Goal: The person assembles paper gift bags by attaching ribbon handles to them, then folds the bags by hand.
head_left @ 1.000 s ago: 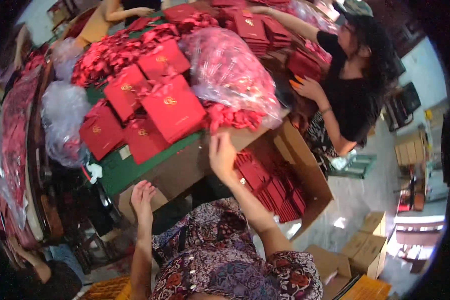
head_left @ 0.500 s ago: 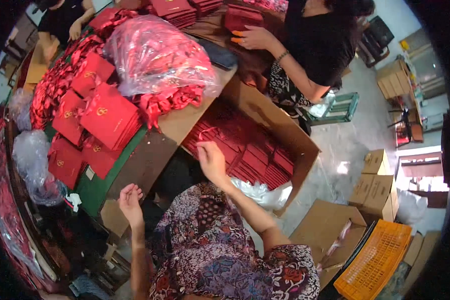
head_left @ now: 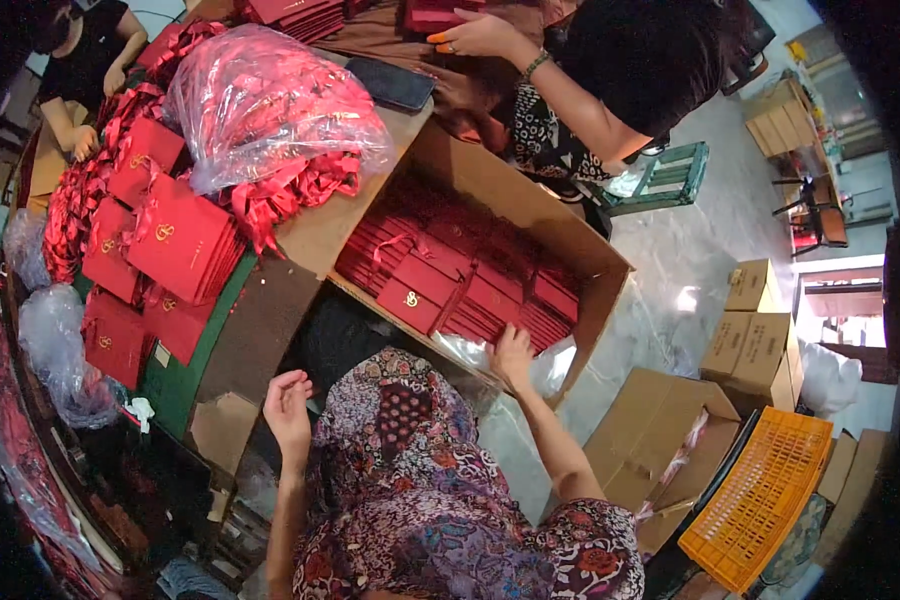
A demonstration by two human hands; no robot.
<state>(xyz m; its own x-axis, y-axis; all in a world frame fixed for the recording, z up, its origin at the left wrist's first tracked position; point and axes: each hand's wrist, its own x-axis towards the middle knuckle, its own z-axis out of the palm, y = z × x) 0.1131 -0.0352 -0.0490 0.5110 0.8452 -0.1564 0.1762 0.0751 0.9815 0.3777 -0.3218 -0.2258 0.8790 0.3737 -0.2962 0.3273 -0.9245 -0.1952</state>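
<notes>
My right hand [head_left: 513, 358] is at the near side of a cardboard box [head_left: 580, 235], its fingers stretched onto the edge of the red gift bags [head_left: 492, 293] packed in rows there. It seems to grasp nothing. One flat red bag [head_left: 425, 290] with a gold emblem lies on top of the rows. Clear plastic [head_left: 475, 330] lines the box's near side, beside my hand. My left hand [head_left: 288, 410] hovers above my lap near the table edge, fingers loosely curled and apart from the thumb, holding nothing.
Left of the box, stacked red bags [head_left: 180, 235] and a clear plastic sack of red ribbons [head_left: 280, 110] cover the table. Across the box a co-worker's hand [head_left: 480, 35] touches red bags. An orange crate [head_left: 760, 500] and an open carton [head_left: 660, 430] stand at right.
My right hand has moved right and nearer, from above the bags to the box's near side. A flat bag now shows on top. My left hand has shifted slightly right.
</notes>
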